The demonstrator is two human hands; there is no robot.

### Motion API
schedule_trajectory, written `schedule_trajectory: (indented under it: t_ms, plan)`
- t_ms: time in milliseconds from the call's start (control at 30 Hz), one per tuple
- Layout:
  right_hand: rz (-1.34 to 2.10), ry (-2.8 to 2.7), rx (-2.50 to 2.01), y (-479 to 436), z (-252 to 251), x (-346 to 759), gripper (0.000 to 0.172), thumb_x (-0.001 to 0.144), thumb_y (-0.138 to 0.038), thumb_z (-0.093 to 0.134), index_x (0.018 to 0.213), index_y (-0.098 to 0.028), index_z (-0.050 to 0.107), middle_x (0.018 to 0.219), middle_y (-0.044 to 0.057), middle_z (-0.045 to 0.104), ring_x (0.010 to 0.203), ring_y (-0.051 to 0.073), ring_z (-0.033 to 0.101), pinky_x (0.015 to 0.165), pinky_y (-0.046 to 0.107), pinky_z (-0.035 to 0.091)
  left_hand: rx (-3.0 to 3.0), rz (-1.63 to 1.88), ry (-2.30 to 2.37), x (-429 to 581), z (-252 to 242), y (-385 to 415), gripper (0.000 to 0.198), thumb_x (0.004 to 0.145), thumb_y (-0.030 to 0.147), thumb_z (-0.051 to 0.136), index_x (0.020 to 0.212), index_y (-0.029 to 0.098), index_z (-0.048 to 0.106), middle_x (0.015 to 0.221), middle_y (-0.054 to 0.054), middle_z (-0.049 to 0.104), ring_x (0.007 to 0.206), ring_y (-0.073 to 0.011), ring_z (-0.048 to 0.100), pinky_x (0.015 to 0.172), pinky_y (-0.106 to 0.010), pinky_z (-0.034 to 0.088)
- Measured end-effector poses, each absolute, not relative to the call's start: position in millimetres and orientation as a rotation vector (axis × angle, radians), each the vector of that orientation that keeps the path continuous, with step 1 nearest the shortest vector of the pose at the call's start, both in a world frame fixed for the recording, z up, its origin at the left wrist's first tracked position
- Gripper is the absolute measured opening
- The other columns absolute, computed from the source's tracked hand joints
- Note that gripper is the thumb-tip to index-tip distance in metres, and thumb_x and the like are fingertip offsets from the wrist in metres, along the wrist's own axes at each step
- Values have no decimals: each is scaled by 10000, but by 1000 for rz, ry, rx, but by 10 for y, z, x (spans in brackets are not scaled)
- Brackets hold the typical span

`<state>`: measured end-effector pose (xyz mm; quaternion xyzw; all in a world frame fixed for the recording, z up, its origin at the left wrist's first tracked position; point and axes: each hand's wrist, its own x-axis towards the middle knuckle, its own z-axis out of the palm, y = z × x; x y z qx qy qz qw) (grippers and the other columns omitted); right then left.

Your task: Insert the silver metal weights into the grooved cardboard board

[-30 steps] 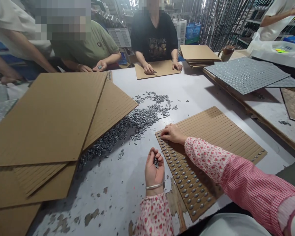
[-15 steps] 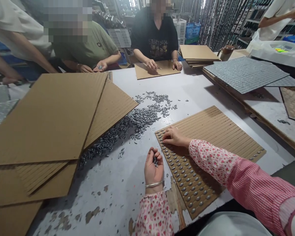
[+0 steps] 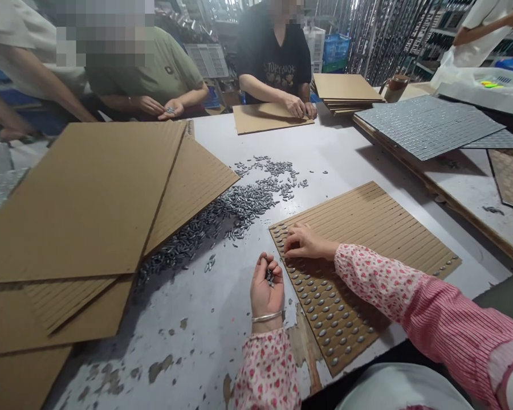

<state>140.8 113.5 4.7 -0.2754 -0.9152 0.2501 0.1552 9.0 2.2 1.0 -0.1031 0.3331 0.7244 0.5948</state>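
My left hand (image 3: pixel 265 286) is cupped palm-up near the table's front edge, closed round a few small grey metal pieces. My right hand (image 3: pixel 304 242) rests on the near left part of a corrugated cardboard sheet (image 3: pixel 380 228), fingertips pinched together on its grooves; what they hold is too small to see. Rows of the grey metal pieces (image 3: pixel 325 310) fill the sheet's near left corner, and a few sit at its right corner. A loose heap of the same grey pieces (image 3: pixel 235 208) lies on the white table just left of the sheet.
Large plain cardboard sheets (image 3: pixel 89 193) overlap at the left. Other people work across the table, one with hands on a smaller cardboard sheet (image 3: pixel 265 117). A cardboard stack (image 3: pixel 344 91) and sheets fully covered in grey pieces (image 3: pixel 427 125) lie at the right.
My right hand has slid a little nearer along the sheet's left edge. My left hand has stayed cupped with the pieces. The person opposite has brought both hands together at the right.
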Motion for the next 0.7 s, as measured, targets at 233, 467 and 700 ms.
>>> schedule_trajectory:
  t_ms: [233,467,700]
  plan:
    - [692,-2761,-664,1053,97,1510,172,763,-409,648,795,-249,703,822,12,587,892,186,431,775,302,249,-249,1680,771,89,16,23,172,860,80,450,837,116,617,756,-27,548,568,-27,470,471,-104,407]
    - [681,-2778,-730,1015,67,1499,175,766,-400,648,802,-238,702,838,22,604,901,188,439,759,305,246,-234,1674,768,88,-3,28,176,859,83,453,843,125,623,750,-24,555,568,-27,470,474,-105,410]
    - [736,-2658,-792,1050,-11,1488,202,775,-400,637,819,-213,699,807,21,600,852,175,456,760,290,273,-249,1676,760,79,-6,24,193,866,79,434,840,116,622,744,-26,555,567,-31,471,473,-109,413]
